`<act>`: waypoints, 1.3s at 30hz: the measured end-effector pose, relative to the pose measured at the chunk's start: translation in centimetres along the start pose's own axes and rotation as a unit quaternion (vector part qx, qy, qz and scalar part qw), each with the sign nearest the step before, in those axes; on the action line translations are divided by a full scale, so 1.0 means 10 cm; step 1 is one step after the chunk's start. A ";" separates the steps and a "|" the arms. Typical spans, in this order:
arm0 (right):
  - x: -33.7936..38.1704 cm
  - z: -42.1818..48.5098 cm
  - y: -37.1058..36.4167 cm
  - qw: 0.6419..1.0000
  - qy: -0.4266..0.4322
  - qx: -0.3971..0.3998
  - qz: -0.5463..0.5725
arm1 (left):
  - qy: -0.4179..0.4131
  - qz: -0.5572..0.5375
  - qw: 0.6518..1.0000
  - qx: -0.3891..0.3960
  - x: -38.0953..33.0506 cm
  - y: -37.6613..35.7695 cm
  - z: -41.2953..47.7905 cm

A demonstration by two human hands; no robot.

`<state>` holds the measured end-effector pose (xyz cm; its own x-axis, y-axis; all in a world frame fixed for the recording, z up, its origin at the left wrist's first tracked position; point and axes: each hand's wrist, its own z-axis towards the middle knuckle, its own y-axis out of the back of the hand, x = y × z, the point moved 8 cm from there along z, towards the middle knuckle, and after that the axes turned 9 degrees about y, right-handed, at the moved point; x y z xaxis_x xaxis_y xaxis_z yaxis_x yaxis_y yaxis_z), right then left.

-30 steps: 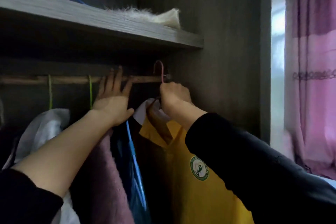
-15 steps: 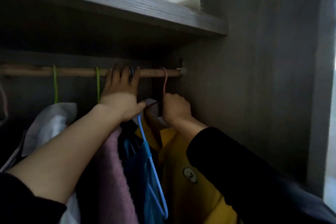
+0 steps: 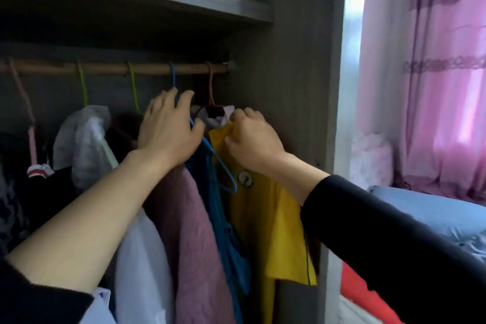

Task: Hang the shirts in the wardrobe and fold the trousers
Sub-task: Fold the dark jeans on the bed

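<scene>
With right hand [image 3: 253,139] fingers [image 3: 239,116] pinching the yellow shirt [image 3: 265,218] collar and left hand [image 3: 168,131] gripping the blue hanger [image 3: 172,76], levelling the shoulders seemed wise.

Single head-worn wide-angle view, facing forward into a dark grey wooden wardrobe [image 3: 289,87] from very near, seemingly just below its brown wooden hanging rail [image 3: 105,68]. Blurred pink curtain [image 3: 434,87] along the right edge.
</scene>
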<state>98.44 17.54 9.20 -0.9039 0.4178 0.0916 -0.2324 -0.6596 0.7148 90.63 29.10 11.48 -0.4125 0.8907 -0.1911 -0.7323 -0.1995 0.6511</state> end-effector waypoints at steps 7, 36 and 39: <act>0.02 -1.61 0.42 0.998 -0.025 -0.058 -0.015 | -0.054 -0.140 0.988 0.042 -0.67 -0.12 -1.17; -4.39 -7.50 2.14 0.796 -0.564 0.187 -0.114 | -0.193 -0.227 0.781 0.549 -6.65 -3.05 -5.15; -4.85 -7.64 2.06 0.788 -0.572 0.204 -0.100 | -0.176 -0.211 0.785 0.556 -6.90 -3.41 -5.13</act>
<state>110.02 -64.04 -33.44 0.1059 0.9318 0.3471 0.0161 -0.3507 0.9364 116.28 -46.46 -35.20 0.0580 0.8787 -0.4738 0.2419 0.4481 0.8607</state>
